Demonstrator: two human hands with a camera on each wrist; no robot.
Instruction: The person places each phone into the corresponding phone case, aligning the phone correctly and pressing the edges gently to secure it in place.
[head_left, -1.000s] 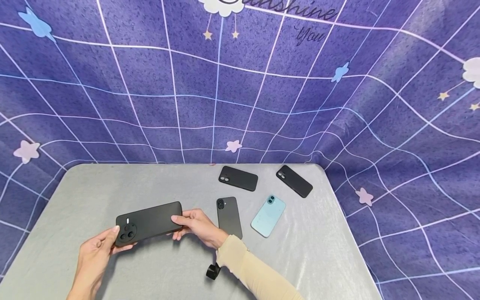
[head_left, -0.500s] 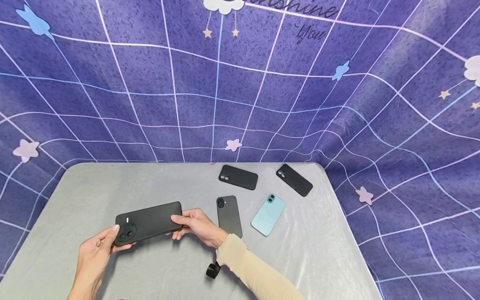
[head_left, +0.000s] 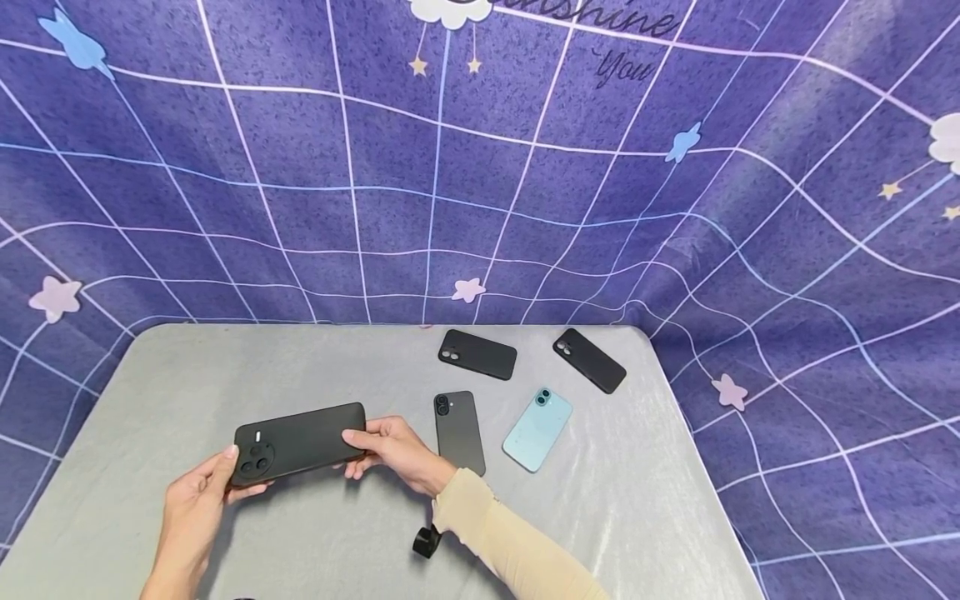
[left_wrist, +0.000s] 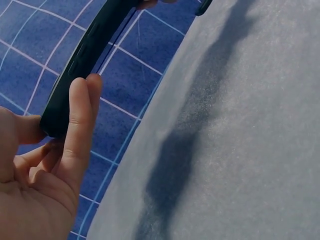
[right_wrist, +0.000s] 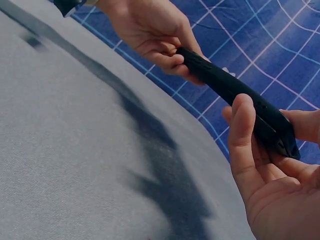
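Both hands hold a black phone case (head_left: 303, 442) above the left part of the table, its round camera ring facing up at the left end. The left hand (head_left: 189, 504) pinches the camera end between thumb and fingers. At the other end the right hand (head_left: 401, 454) grips with its thumb on top and fingers beneath. In the left wrist view a thin dark edge runs just under the case's side (left_wrist: 82, 65), apart from it. The right wrist view shows a gap at the near end of the case (right_wrist: 230, 85), with what looks like a phone's edge there.
A dark grey phone (head_left: 461, 433) lies beside the right forearm, with a light blue phone (head_left: 537, 430) to its right. Two black phone cases (head_left: 477, 355) (head_left: 589, 361) lie near the back edge of the grey table (head_left: 225, 367). A purple curtain (head_left: 390, 217) hangs behind.
The left hand and the camera end of the case have shifted very slightly right. Both hands keep their hold, and the things on the table stay put.
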